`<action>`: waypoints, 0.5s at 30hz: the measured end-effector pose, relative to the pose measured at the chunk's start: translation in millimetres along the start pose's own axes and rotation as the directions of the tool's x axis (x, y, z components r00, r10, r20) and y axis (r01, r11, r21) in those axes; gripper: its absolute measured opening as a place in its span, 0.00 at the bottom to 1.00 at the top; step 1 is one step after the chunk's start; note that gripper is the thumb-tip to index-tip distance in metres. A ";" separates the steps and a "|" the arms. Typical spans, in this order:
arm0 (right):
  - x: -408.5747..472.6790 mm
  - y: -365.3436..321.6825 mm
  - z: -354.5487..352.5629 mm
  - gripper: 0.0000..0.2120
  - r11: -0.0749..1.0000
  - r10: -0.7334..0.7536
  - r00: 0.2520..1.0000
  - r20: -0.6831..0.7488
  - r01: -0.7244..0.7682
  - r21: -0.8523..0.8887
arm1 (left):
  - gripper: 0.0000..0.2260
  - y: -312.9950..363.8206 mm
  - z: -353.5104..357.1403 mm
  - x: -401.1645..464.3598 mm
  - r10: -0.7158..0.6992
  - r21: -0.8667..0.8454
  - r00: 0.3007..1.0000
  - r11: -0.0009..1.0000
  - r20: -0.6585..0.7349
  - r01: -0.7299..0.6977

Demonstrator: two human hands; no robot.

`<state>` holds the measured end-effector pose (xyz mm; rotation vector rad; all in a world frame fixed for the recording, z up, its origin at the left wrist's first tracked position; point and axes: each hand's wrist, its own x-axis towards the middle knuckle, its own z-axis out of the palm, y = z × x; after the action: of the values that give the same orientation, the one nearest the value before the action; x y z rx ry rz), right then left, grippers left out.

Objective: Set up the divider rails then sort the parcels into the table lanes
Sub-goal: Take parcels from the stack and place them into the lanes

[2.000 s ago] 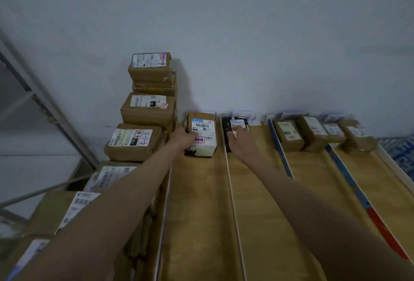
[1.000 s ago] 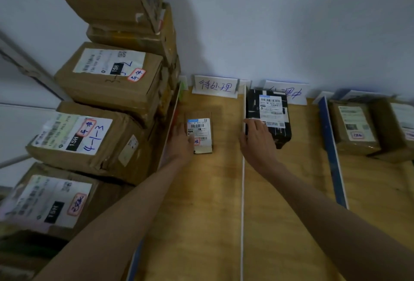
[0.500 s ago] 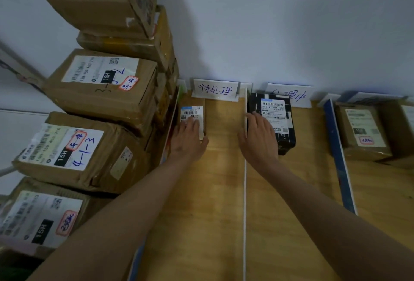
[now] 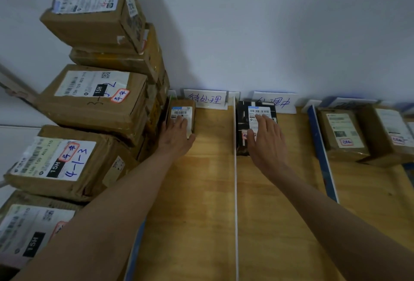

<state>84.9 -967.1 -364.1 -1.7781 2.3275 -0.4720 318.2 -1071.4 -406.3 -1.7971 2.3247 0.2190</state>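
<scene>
A small brown parcel [image 4: 182,110] with a white barcode label lies at the far end of the leftmost lane, against the left edge. My left hand [image 4: 178,136] rests flat on it with straight fingers. A white divider rail [image 4: 235,191] separates this lane from the second one. In that second lane a black parcel [image 4: 243,112] with a white label sits near the wall; my right hand [image 4: 265,139] lies on top of it, fingers extended. A blue divider rail [image 4: 322,157] bounds that lane on the right.
A tall stack of brown cartons [image 4: 89,105] stands left of the wooden table [image 4: 201,213]. White handwritten lane cards [image 4: 206,99] lean on the wall. Two brown parcels [image 4: 342,132] sit in the lanes right of the blue rail.
My left hand has pushed the small brown parcel farther toward the wall and the left edge. My right hand has slid forward onto the black parcel's top. The camera has come closer.
</scene>
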 end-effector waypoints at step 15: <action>-62.9 -30.5 -92.2 0.25 0.996 -0.036 0.999 -0.025 0.034 -0.084 | 0.27 44.1 -92.9 -109.2 0.170 0.023 0.958 0.985 -0.231 -0.169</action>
<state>99.6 -900.7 -270.5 -1.8639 2.3698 -0.4113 296.4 -979.6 -289.9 -1.7028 2.6419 0.0298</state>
